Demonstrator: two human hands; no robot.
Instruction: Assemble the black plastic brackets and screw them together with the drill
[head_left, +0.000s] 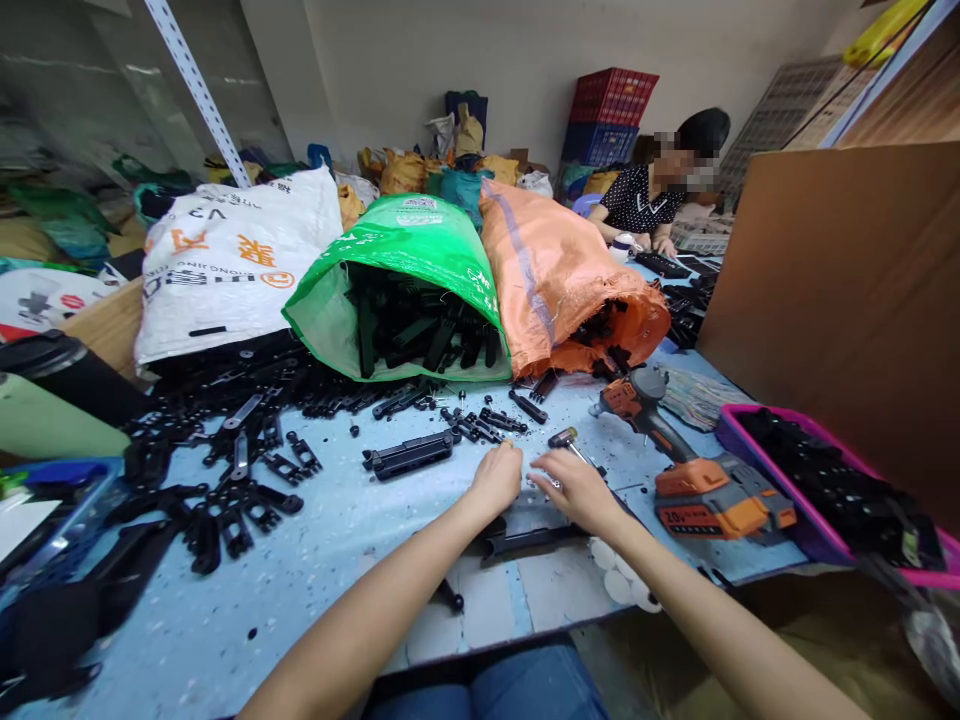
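My left hand (498, 478) is closed above the middle of the blue table, its fingers curled down; whatever is inside them is hidden. Just right of it, my right hand (576, 488) has its fingers apart and bent, with small shiny bits near the fingertips that I cannot make out. Beneath both hands lies a long black plastic part (529, 540), partly covered by them. A small hammer (564, 437) rests just beyond my right hand. Farther left is another black assembled bar (411, 455), and small black pieces (480, 424) are scattered behind my hands.
White (232, 260), green (405, 235) and orange sacks (540, 270) line the back, the latter two showing black parts. An orange-black cordless driver (705, 490) and a pink basket (832, 460) lie right, by a cardboard panel (832, 330). Another person (637, 205) sits behind.
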